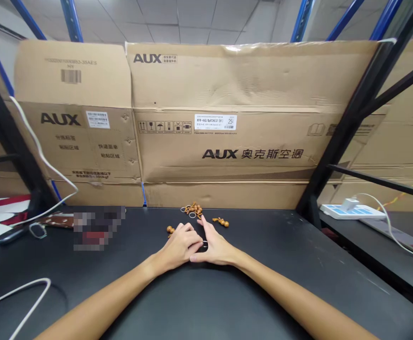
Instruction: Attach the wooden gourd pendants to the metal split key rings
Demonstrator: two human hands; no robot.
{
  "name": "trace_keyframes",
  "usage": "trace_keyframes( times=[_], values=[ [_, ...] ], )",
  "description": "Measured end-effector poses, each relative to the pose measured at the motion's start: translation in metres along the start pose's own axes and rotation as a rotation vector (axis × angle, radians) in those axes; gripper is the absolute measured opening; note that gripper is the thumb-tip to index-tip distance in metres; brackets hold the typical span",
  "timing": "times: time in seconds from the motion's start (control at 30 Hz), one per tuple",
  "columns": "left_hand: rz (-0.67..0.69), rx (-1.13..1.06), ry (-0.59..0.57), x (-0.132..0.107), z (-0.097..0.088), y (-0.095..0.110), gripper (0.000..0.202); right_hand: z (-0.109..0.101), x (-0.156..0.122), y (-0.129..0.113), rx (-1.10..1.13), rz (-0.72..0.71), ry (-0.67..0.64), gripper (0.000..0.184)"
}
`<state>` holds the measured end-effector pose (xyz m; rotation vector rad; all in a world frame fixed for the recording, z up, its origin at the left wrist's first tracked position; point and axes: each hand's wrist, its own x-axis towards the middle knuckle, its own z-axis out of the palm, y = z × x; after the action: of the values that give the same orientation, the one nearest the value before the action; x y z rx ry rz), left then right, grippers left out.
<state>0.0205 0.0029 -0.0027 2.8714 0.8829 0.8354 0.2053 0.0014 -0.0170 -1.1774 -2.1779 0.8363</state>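
My hands meet at the middle of the black table [249,278]. A small metal ring [204,243] shows at the fingertips of my left hand [181,245], which seems to pinch it. My right hand [216,248] lies against it, fingers spread and pointing up and left, and whether it grips the ring is hidden. Ahead lies a tangle of wooden gourd-shaped beads with metal key rings [193,209]. A single wooden bead charm [220,222] sits right of it, and another [170,230] sits just beyond my left hand.
Flattened AUX cardboard cartons [228,118] stand along the table's far edge. A white cable [15,295] lies at front left. A blurred patch [98,227] and a dark handheld object [11,234] are at left. A power strip [351,211] sits on a lower surface at right, beyond black frame bars.
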Motion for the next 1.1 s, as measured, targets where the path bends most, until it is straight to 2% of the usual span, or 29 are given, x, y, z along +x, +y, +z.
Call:
trace_keyframes(
  times=[0.3,0.57,0.8,1.1],
  values=[
    [-0.018,0.075,0.064,-0.001,-0.001,0.002,0.023,-0.001,-0.001,-0.004,-0.078,0.052,-0.052,0.134],
    [-0.026,0.136,0.060,-0.002,0.001,0.000,0.022,-0.007,-0.001,-0.010,-0.136,0.071,-0.170,0.131],
    [0.063,0.099,0.023,-0.002,0.003,0.002,0.025,-0.005,0.001,-0.009,-0.159,0.066,-0.167,0.131],
    [-0.027,0.150,0.063,-0.002,0.001,0.000,0.022,-0.009,-0.001,-0.015,-0.155,0.086,-0.188,0.132]
  ],
)
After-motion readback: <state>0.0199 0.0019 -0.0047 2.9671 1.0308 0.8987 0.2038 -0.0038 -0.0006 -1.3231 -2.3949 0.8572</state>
